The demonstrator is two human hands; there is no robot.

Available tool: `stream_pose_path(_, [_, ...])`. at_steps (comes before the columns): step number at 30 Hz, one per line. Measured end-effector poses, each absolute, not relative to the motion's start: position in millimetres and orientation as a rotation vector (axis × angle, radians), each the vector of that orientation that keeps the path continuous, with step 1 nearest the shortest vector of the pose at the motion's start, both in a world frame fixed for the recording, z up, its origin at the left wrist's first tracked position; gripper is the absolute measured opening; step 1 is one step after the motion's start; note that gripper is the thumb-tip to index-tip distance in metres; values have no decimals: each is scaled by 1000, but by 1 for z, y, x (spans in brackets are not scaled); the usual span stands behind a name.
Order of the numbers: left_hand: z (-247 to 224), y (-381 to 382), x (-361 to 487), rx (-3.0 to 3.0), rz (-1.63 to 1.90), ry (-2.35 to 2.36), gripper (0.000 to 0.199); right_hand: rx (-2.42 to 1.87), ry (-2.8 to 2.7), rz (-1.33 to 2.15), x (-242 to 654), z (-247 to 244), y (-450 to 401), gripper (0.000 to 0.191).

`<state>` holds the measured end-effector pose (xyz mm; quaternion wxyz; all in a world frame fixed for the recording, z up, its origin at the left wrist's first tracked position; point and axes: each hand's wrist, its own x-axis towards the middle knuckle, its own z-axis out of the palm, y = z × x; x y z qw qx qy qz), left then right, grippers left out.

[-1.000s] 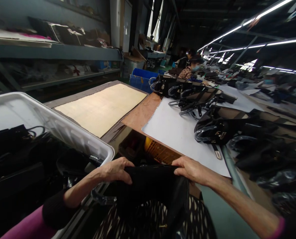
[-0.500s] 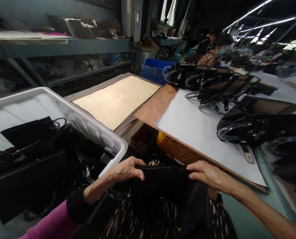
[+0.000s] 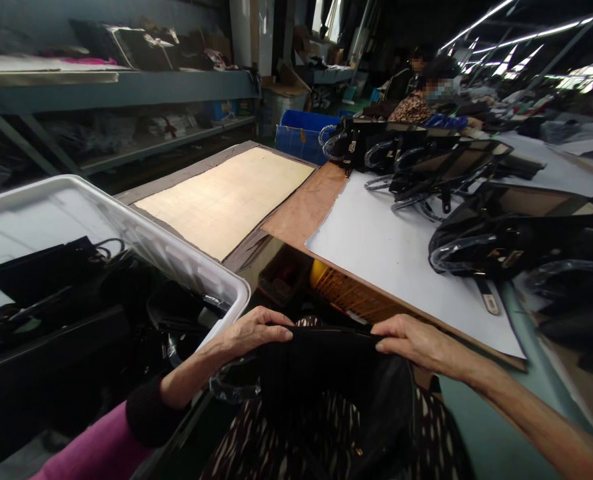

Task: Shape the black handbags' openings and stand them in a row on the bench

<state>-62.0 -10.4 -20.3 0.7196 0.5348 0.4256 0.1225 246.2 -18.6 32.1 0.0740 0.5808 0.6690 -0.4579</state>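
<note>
A black bag point(image 3: 326, 360) rests on the lap over patterned clothing, its top edge stretched between both hands. My left hand point(image 3: 259, 330) pinches the left end of that edge, thumb and fingers closed on the fabric. At the right end, my right hand point(image 3: 401, 337) grips the same edge in a pinch. A plastic-wrapped handle point(image 3: 234, 383) hangs at the bag's left side, below my left wrist. The bag's lower part is dark and hard to make out.
To the left stands a white bin point(image 3: 176, 250) holding several black bags. Several black bags with wrapped handles lie along the right table point(image 3: 376, 233). A cream sheet point(image 3: 231, 197) lies ahead. Beyond are a blue bin point(image 3: 301, 140) and a person point(image 3: 411, 110) at work.
Both hands still hold the bag's edge; my left thumb has drawn up closer to its fingers. The view has shifted slightly. The seated person's blue sleeve and hand now show more.
</note>
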Motion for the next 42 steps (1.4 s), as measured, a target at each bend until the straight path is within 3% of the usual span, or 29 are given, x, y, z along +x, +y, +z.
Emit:
stream_pose_path(11, [0,-3,-49,1830,252,1126,20,1608,2206,-1273,243,40,-21,17])
stream_pose_path(16, [-1,-10,-20,2013,260,1202,52,1615,2190,-1269,238,43,-22,17])
stream_pose_path(19, [-10,-16,-5,2129,360,1126,58,1618,2183,-1274,237,47,-22,16])
stream_pose_path(23, [-16,-20,0,2221,428,1069,52,1656,2129,-1300,237,51,-23,16])
stream_pose_path(28, [-18,-18,4,2322,433,1013,32,1673,2100,-1339,235,51,-22,15])
stream_pose_path(42, [-21,-8,24,2271,474,1079,13,1600,2190,-1358,237,47,-17,16])
